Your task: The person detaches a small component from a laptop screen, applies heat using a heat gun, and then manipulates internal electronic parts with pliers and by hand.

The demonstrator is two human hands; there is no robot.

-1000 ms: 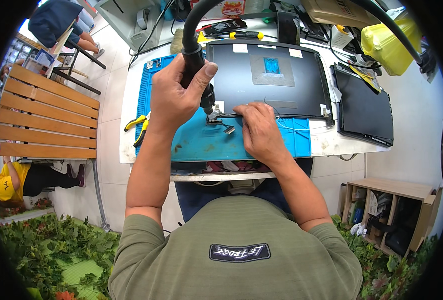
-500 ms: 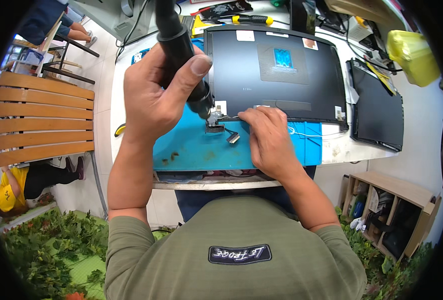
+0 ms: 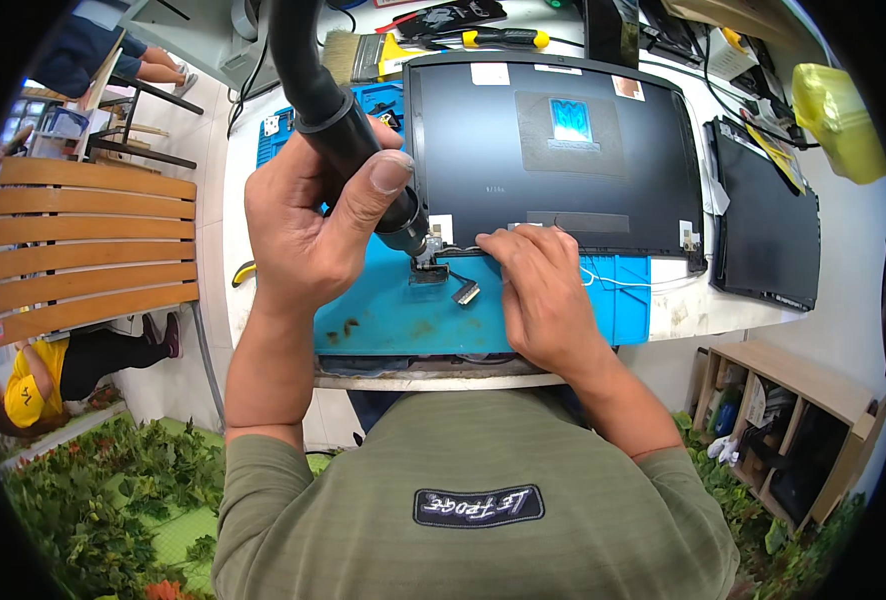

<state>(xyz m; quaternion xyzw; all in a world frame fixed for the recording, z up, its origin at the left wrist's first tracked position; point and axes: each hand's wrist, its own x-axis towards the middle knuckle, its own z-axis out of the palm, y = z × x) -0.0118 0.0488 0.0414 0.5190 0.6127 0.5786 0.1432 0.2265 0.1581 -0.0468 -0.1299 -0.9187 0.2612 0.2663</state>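
Observation:
My left hand (image 3: 308,215) is wrapped round a thick black hose-like tool (image 3: 358,150), its narrower end pointing down at a metal hinge (image 3: 429,262) on the near left corner of a black laptop lid (image 3: 473,150). The lid lies with its outer side up on a blue work mat (image 3: 383,320). My right hand (image 3: 543,290) presses on the lid's near edge, its fingers close together beside a thin black cable. That cable ends in a flat connector (image 3: 466,292) on the mat. The hand hides part of the edge.
Beyond the lid lie a brush (image 3: 358,58) and a yellow-black screwdriver (image 3: 503,38). A second dark panel (image 3: 763,230) is at the right, below a yellow bag (image 3: 843,125). A wooden bench (image 3: 93,250) and other people are off to the left.
The upper part of the black tool has swung left, and its tip stays at the hinge. My right hand keeps its place on the lid's edge. The whole view has shifted slightly.

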